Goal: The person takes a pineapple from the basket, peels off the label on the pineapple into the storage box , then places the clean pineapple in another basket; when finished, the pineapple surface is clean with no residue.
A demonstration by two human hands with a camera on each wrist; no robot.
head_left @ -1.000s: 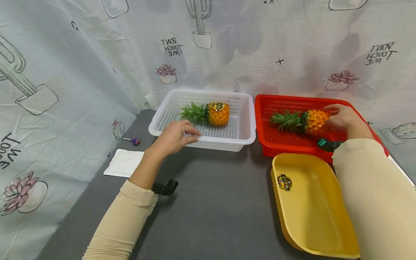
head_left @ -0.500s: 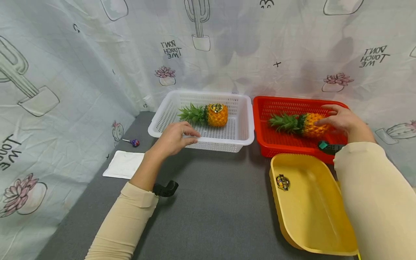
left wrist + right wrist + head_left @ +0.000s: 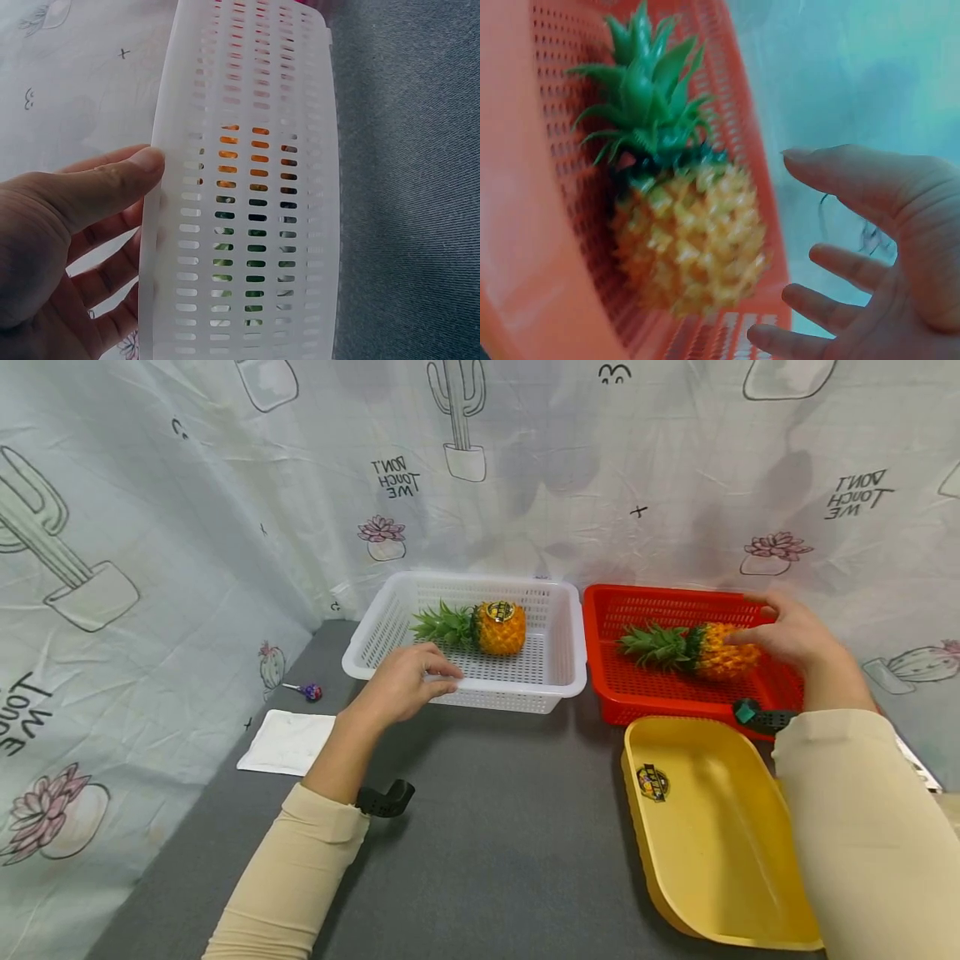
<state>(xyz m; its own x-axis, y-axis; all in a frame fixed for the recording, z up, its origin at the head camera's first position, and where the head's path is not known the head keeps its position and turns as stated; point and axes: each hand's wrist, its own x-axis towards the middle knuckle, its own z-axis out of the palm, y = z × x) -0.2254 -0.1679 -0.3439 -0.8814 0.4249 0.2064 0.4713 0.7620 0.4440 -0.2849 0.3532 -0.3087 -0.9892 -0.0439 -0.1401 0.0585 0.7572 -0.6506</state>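
My left hand (image 3: 401,683) holds the near rim of a white perforated basket (image 3: 566,681), thumb tip right at the edge and the other fingers partly hidden behind it in the left wrist view. Inside that basket lies a small pineapple (image 3: 504,631) with a dark round sticker, leaves toward the left. A second pineapple (image 3: 694,240) lies in the red perforated basket (image 3: 622,697), its leaves also leftward. Over the right part of the red basket hovers my right hand (image 3: 798,635). Its fingers are spread apart beside the fruit's base, and the right wrist view shows nothing held.
In front of the red basket stands a deep yellow tray (image 3: 720,835) bearing a round sticker. On the left of the grey tabletop (image 3: 510,827) are a wrapped lollipop (image 3: 309,692) and a flat white packet (image 3: 288,742). A printed curtain (image 3: 525,485) hangs close behind the baskets.
My right hand has drawn away from the pineapple in the red basket, its fingers spreading. That pineapple stays in the basket. The left hand keeps its place on the white rim.
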